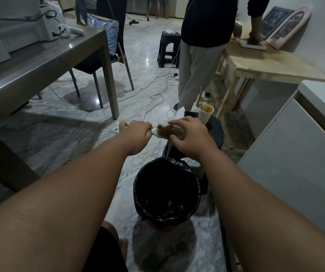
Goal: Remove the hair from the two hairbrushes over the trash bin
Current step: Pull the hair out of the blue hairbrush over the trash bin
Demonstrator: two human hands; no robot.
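- The hairbrush lies level, long axis left to right, held beyond the far rim of the trash bin, not yet over its opening.
- Your left hand is clenched around the pale handle.
- The hair wad sits on the head, at the end away from that grip.
- Your right hand is nearer: its fingers pinch the wad.
- Pull rightward, along the axis.

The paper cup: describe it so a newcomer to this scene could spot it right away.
Start at the black-lined trash bin on the marble floor. Just beyond it, past the right hand, stands a dark round stool. The paper cup stands on it, the only pale upright container there, with a stick rising from it.
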